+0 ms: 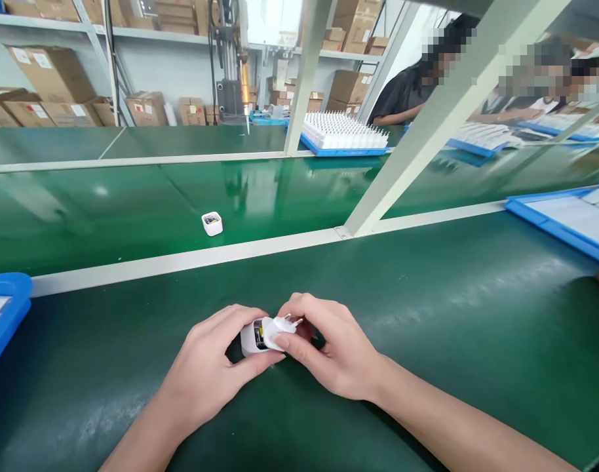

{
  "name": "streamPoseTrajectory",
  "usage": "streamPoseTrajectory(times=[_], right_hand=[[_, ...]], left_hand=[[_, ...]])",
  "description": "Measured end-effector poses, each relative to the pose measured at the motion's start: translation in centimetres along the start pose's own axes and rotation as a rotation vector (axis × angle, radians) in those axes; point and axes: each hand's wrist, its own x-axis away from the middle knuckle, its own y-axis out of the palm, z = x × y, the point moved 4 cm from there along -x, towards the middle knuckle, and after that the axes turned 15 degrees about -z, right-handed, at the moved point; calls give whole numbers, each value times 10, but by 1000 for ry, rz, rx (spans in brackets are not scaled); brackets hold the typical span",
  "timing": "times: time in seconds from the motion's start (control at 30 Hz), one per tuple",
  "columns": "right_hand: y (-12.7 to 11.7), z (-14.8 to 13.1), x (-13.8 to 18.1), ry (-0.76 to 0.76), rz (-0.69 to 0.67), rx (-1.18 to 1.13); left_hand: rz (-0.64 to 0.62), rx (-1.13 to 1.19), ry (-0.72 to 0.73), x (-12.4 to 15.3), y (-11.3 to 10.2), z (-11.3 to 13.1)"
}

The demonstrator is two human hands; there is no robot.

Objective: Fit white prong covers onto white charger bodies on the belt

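Observation:
My left hand (208, 367) grips a small white charger housing (253, 337) low on the green bench mat (427, 314). My right hand (329, 347) pinches a white plug cap with two metal pins (282, 326) against the open end of that housing. Both hands are closed around the two parts, which touch each other. Another open white housing (212, 223) sits alone on the green conveyor belt (107, 216) beyond the bench.
A blue tray (4, 308) lies at the left edge and another blue tray (565, 219) at the right. A slanted white frame post (427, 131) crosses the belt. A tray of white parts (341, 134) stands farther back. Two people sit at the far right; cartons fill the shelves.

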Motion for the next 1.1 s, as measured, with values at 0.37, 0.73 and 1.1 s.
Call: streamPoseTrajectory(times=[0.37, 0.73, 1.1], right_hand=[[-45, 49, 1, 236, 436, -132], [-40, 50, 1, 252, 359, -61], [-37, 47, -1, 215, 341, -27]], left_hand=[[128, -721, 60, 1, -12, 43], [202, -538, 19, 35, 18, 15], [289, -784, 68, 66, 22, 27]])
